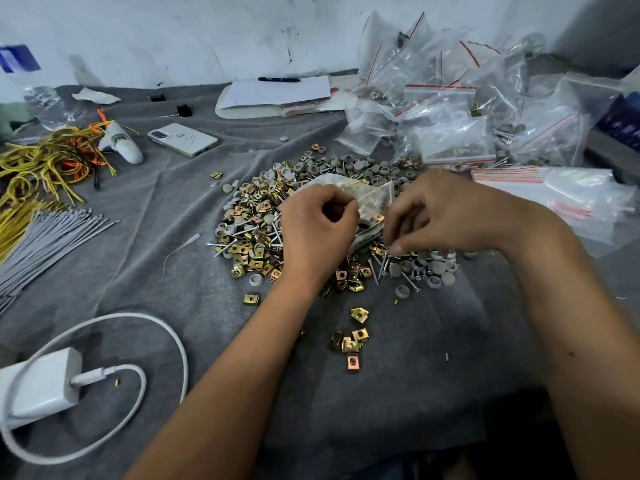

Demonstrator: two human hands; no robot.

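Your two bare forearms come in from the near edge of the bench point(166, 209), which is covered in a grey cloth, and angle toward each other. Between them, nearest to you, lie a few loose clip nuts point(351, 341). At the near left corner sits a white charger point(41, 386) with its white cable point(157, 329) looped around it.

Further in, your left hand point(318, 223) is turned palm down with the wrist bent. Its fingers are curled, and the grip pinches the left edge of a small clear bag point(372, 199) between thumb and forefinger. Your right hand point(446, 213) arches over from the right, knuckles up and fingers curled downward. Its fingertips meet the bag's right side, and the thumb points down at some nails. You cannot tell whether this grip has closed on the bag or on a nail.

The bag hangs between both hands, just above the middle of a hardware pile point(256, 216) of clip nuts, nails and grey caps at the bench's centre.

At the left edge lie grey strips point(52, 233), with yellow wires point(41, 161) beyond them. A white phone point(183, 139) lies past the pile. Filled bags point(457, 133) are heaped at the far right corner. At the far edge rest a paper pad point(277, 93) and a black pen point(278, 79).
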